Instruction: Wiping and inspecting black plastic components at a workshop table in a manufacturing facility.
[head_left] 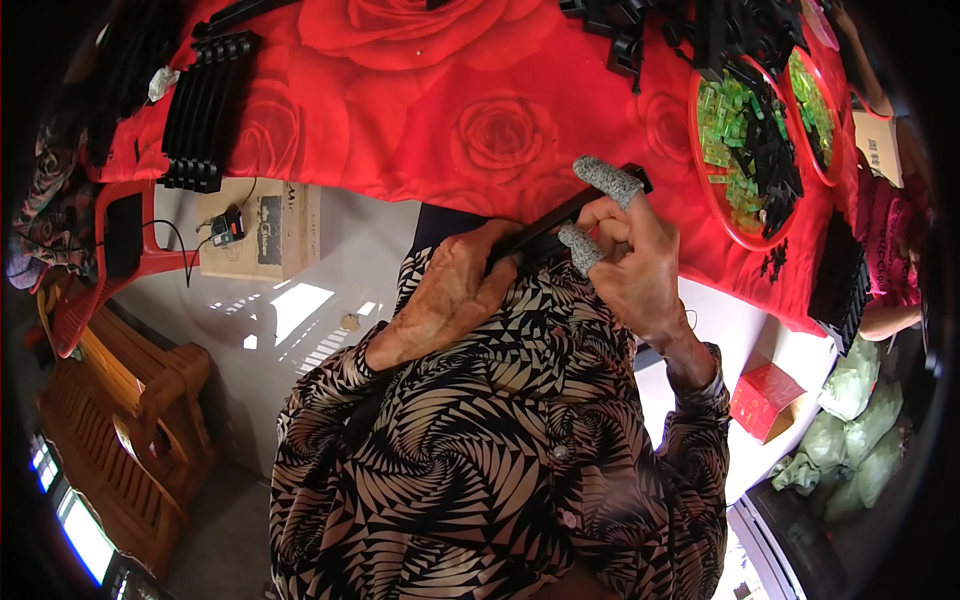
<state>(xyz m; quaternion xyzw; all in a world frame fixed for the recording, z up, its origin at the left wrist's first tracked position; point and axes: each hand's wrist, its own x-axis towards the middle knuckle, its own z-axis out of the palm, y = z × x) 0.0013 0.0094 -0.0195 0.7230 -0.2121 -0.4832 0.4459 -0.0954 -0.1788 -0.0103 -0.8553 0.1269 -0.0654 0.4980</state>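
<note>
A long, narrow black plastic bar slants up to the right in front of my body, just off the near edge of the table. My left hand is wrapped round its lower end. Near the upper end, my right hand closes on the bar, index finger above and thumb below. Grey speckled covers sit on that thumb and index finger. Whether a small part is pinched there too, I cannot make out.
A red rose-patterned cloth covers the table. Ribbed black pieces stack at its left. A red-rimmed tray at right holds green and black parts. Behind lie more black parts. A red chair and a carton stand left.
</note>
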